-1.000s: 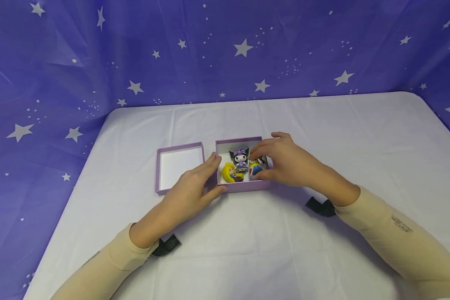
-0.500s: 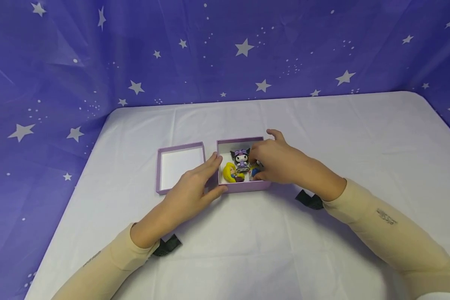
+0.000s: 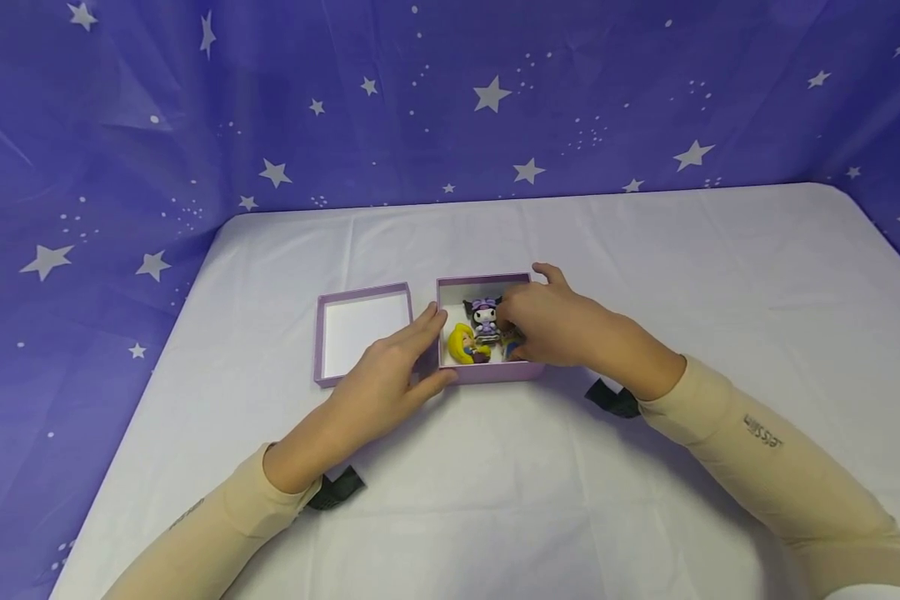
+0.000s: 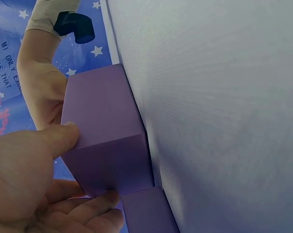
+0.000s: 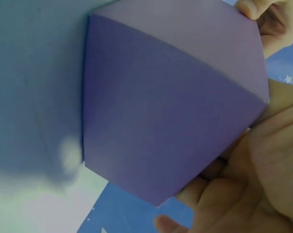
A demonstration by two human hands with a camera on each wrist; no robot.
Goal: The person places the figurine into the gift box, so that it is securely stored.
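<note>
A lilac box (image 3: 491, 373) with a white inside stands uncovered on the table. My left hand (image 3: 382, 375) steadies its near left corner, thumb on the front wall and nearly straight fingers along the left side. In the box lie a black-and-purple figurine (image 3: 485, 317) with pointed ears and a figurine (image 3: 462, 343) with long yellow hair. At the right end my right hand (image 3: 558, 323) reaches over the wall, fingers curled down round a figurine (image 3: 510, 347) with blue on it, mostly hidden. The right wrist view shows the box's outer wall (image 5: 166, 111), not the fingertips' hold.
The lilac box lid (image 3: 319, 342), white inside, lies open side up just left of the box. A white cloth (image 3: 495, 483) covers the table. A purple star-printed curtain (image 3: 390, 142) hangs behind it. Dark straps (image 3: 613, 398) show at both wrists.
My right hand has moved slightly left and down into the box, and its fingers have closed in over the right-hand figurine, covering more of it. My left hand stays at the corner.
</note>
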